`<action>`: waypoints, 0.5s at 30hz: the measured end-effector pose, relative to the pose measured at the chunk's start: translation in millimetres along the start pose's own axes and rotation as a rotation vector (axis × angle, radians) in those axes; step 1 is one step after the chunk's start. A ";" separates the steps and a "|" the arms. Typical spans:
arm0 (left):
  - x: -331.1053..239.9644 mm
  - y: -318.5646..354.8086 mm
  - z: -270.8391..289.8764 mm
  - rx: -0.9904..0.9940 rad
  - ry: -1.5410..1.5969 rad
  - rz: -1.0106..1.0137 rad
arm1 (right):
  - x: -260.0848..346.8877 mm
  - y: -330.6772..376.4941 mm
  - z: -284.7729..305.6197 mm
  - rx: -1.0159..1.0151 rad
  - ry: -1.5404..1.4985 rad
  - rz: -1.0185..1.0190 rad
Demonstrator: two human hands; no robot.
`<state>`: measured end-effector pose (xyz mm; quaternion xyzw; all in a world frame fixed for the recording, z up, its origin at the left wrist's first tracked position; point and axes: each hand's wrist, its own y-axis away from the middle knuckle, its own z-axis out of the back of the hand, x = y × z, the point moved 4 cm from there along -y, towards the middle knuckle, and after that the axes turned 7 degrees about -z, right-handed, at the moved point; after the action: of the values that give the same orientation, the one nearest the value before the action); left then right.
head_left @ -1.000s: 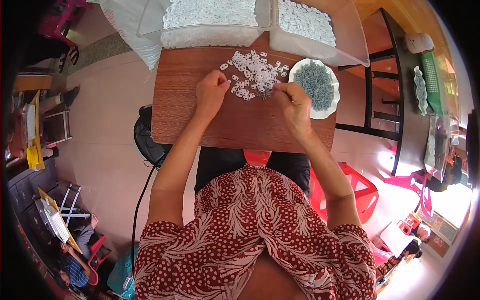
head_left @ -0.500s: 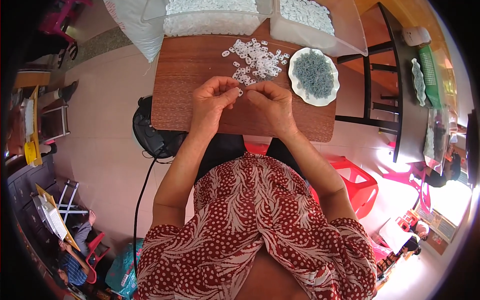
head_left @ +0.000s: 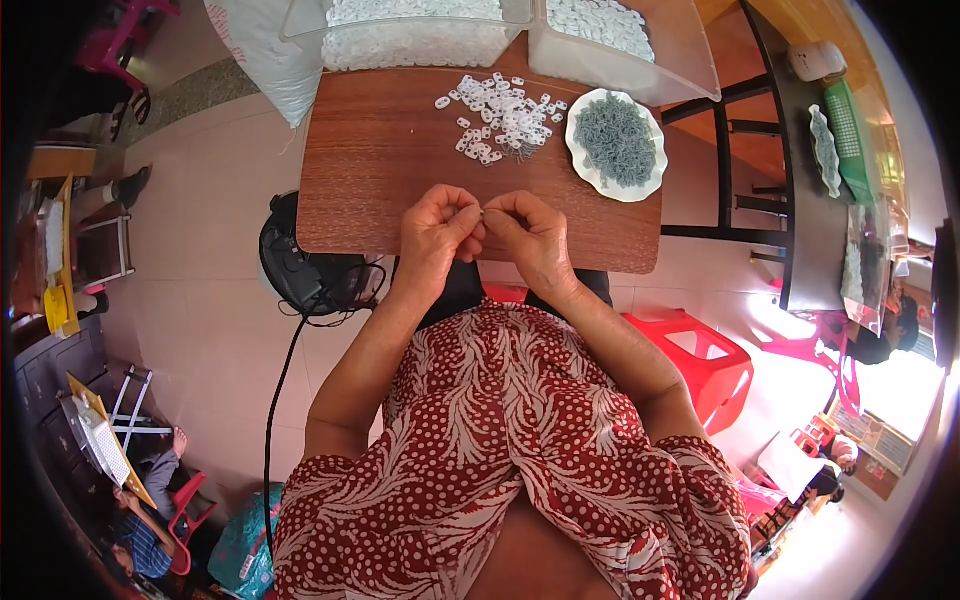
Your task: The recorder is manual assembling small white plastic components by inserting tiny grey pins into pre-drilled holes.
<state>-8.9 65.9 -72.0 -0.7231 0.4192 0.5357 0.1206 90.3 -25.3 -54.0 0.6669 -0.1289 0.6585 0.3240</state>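
Note:
Over the near part of the brown table (head_left: 360, 175), my two hands meet fingertip to fingertip. My left hand (head_left: 440, 232) pinches a small white plastic piece with holes, now mostly covered by the fingers. My right hand (head_left: 530, 230) is closed in a pinch right against it; whatever it holds is too small to make out. Beyond the hands lies a loose pile of white two-holed plastic pieces (head_left: 500, 112), with a few thin grey bits at its near edge. To its right stands a white wavy-rimmed plate (head_left: 657, 150) heaped with small grey screw-like pieces (head_left: 615, 140).
Two clear plastic bins (head_left: 415, 50) full of white pieces stand at the table's far side. A white sack (head_left: 270, 60) leans at the far left. A black bag (head_left: 310, 260) with a cable is left of the table, a red stool (head_left: 695, 365) to the right. Other people sit farther off.
Both hands have come nearer to my body and closer together. The white piece, visible before at my left fingertips, is now largely hidden between the fingers. The view has shifted slightly.

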 end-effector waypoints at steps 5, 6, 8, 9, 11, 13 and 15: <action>1.1 3.5 -3.9 -0.003 0.049 0.000 | 0.4 3.2 0.9 0.030 -0.105 -0.051; 0.6 3.7 -4.6 -0.011 0.085 0.011 | 1.1 3.2 1.7 0.032 -0.106 -0.050; 2.1 3.6 -4.3 -0.020 0.120 0.020 | 2.7 2.9 3.4 0.031 -0.106 -0.034; 5.3 2.9 -3.6 -0.004 0.104 0.009 | 2.2 2.6 4.4 0.032 -0.106 -0.032; 6.3 2.9 -6.2 0.010 0.084 -0.005 | -0.2 1.8 9.3 0.001 -0.035 0.022; 6.8 6.4 -9.4 -0.068 0.054 0.007 | -14.6 -7.0 20.0 -0.060 0.100 0.095; 11.5 8.4 -6.3 -0.046 0.014 0.008 | -31.5 -19.5 33.5 -0.127 0.233 0.168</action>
<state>-10.0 51.3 -77.3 -0.7276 0.4106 0.5406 0.0989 125.5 -38.7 -86.8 0.5508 -0.1873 0.7468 0.3221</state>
